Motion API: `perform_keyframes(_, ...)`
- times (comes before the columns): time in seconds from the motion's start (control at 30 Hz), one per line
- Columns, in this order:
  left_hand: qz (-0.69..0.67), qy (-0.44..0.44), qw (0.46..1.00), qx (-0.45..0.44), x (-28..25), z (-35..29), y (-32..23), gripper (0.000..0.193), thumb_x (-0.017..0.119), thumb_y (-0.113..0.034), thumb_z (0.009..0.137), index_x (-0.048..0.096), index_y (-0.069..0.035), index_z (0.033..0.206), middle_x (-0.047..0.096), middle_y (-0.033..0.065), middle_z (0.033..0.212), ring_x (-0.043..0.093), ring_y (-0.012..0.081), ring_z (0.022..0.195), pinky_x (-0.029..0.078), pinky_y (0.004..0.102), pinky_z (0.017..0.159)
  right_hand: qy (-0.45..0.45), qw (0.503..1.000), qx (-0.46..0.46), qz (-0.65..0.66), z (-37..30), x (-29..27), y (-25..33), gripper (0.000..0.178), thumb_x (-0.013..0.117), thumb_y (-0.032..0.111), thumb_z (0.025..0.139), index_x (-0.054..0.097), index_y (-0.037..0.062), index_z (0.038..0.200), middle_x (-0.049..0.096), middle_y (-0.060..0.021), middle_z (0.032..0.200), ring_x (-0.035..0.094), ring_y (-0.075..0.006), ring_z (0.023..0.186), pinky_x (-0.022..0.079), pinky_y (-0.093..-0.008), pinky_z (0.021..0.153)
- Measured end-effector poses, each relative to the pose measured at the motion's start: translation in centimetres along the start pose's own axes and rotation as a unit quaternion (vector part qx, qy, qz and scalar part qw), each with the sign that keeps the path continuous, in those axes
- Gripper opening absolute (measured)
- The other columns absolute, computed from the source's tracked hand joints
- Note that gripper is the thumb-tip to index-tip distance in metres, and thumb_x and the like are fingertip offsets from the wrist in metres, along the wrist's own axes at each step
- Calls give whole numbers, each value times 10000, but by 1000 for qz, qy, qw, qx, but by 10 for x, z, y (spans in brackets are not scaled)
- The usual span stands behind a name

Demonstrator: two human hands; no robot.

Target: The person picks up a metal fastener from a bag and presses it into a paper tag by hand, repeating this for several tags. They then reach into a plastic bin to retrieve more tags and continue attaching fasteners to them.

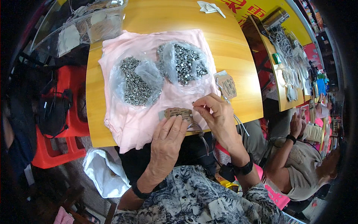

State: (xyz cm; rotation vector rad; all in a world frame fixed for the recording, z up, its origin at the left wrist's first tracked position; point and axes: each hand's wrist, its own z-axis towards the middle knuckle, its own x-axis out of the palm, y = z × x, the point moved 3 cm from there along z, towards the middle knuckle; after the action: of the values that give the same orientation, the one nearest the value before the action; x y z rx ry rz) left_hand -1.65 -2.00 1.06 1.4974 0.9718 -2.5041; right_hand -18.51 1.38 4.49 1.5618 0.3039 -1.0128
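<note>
Head view: brown cards (pixel 181 111) lie low ctr on pink cloth (pixel 115 125), L hand (pixel 168 139) over them, fingers together; can't tell from here if it's gripping. R hand (pixel 218 115), just right of ctr, thumb & forefinger pinched; any bit btwn too small to ID. Upper ctr: bag w/ metal rings (pixel 135 84), bag w/ shiny studs (pixel 185 64).

— Which markings do we record?
— We log large red characters (pixel 256 10), partly cut off, on the yellow panel (pixel 278 4)
— And the cards?
— We find dark print on the brown cards (pixel 179 112) over the pink cloth (pixel 130 127) and on the card stack (pixel 226 86) beside it, too small to read
</note>
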Motion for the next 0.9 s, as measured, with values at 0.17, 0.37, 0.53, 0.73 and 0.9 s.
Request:
perform_keyframes(0.17, -18, 2, 1000, 3, -3, -1, 3, 403, 558, -73, 806, 604, 6, 1199, 584, 124, 1231, 521, 255, 1205, 393, 424, 1064, 60, 992, -51, 99, 7, 15, 10, 91, 676, 45, 819, 666, 15, 904, 633, -125, 834, 646, -289, 755, 511, -337, 670)
perform_keyframes(0.37, -47, 3, 999, 4, -2, -1, 5, 397, 543, -85, 804, 603, 11, 1185, 570, 123, 1253, 505, 244, 1224, 359, 413, 1088, 74, 991, -26, 111, 8, 24, 9, 90, 679, 25, 816, 683, 15, 905, 646, -115, 844, 653, -244, 772, 512, -320, 680)
perform_keyframes(0.53, -47, -1, 999, 7, -1, -3, 6, 389, 538, -96, 804, 605, 5, 1174, 562, 117, 1258, 498, 233, 1223, 365, 399, 1081, 74, 992, -10, 106, 9, 27, 9, 81, 680, 24, 819, 682, 10, 899, 644, -116, 837, 648, -228, 759, 508, -307, 674)
perform_keyframes(0.73, -33, 14, 999, 14, -1, -2, 6, 390, 537, -103, 803, 596, 6, 1172, 555, 118, 1262, 488, 235, 1233, 361, 404, 1081, 85, 993, 15, 86, 13, 27, 11, 73, 684, 33, 827, 666, 3, 891, 638, -120, 810, 642, -210, 715, 501, -303, 643)
perform_keyframes(0.9, -36, 21, 999, 17, -2, -2, 6, 385, 539, -101, 802, 590, 6, 1168, 549, 119, 1265, 482, 243, 1237, 362, 409, 1079, 138, 973, 147, 113, 22, 25, 15, 68, 692, 20, 824, 637, 0, 859, 634, -105, 754, 622, -171, 641, 487, -290, 577)
